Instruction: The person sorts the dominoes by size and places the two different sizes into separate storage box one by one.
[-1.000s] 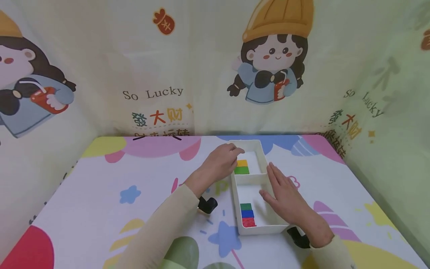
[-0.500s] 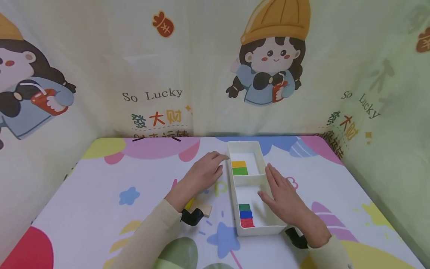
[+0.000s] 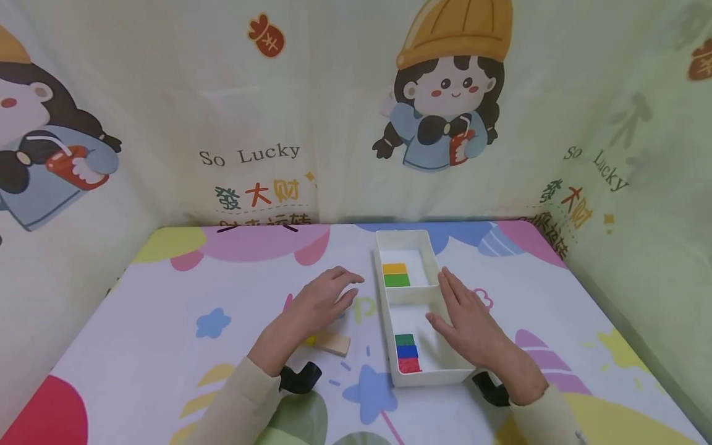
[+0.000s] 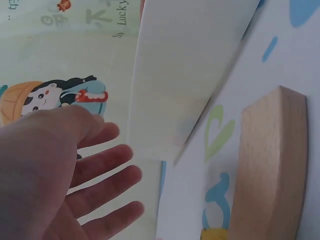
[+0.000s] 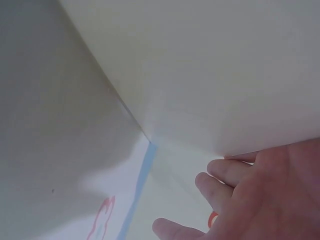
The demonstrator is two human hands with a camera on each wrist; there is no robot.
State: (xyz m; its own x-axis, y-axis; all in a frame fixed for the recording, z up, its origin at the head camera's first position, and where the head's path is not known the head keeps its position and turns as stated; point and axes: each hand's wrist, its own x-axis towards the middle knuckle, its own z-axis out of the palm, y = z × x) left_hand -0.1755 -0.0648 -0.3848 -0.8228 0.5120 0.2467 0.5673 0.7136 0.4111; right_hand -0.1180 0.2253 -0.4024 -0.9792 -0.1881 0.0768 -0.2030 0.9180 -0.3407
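Note:
A white two-compartment box [image 3: 431, 377] stands on the table. In its far compartment an orange block [image 3: 394, 269] and a light green block [image 3: 397, 280] lie side by side at the left wall. The near compartment has a dark green block [image 3: 404, 339], a blue block [image 3: 407, 351] and a red block [image 3: 409, 365] in a row along its left wall. My left hand [image 3: 311, 306] hovers left of the box, fingers spread and holding nothing. My right hand [image 3: 475, 321] rests with straight fingers along the box's right side; its thumb reaches over the near compartment.
Below my left wrist lie a plain wooden block [image 3: 334, 343], also large in the left wrist view, and a yellow block [image 3: 310, 340], mostly hidden. A patterned cloth covers the table [image 3: 161, 334]. Printed curtains [image 3: 345, 123] rise behind and at the sides.
My left hand has withdrawn from the far compartment, leftward and toward me, uncovering the orange and light green blocks and the wooden block. My right hand stays at the box's side.

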